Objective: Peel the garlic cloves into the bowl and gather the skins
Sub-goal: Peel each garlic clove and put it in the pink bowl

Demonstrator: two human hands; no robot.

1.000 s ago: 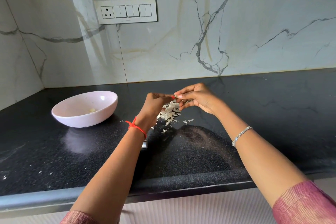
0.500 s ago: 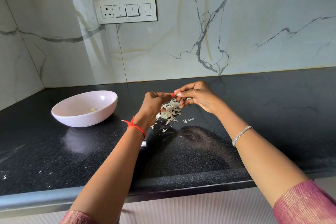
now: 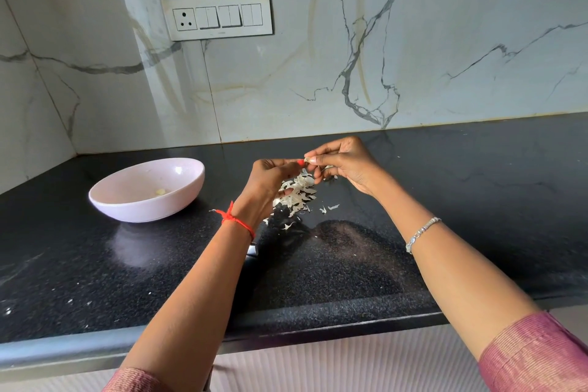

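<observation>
Clove (image 3: 307,160): pinched between the fingertips of the left hand (image 3: 270,181) and the right hand (image 3: 346,165), almost wholly covered. Only a pale sliver shows, so I cannot tell how much skin is on it.

Skins (image 3: 299,192): the left side of the pile is hidden behind the left hand.

Something pale sits under the right hand's lower fingers, but I cannot identify it.

Bowl (image 3: 143,210): holds one yellowish piece (image 3: 160,191), too small to name.

Metal object (image 3: 251,250): mostly hidden under the left forearm.

Sleeves (image 3: 537,356): cut off at the bottom edge.

Bench (image 3: 95,280): runs off both sides.
</observation>
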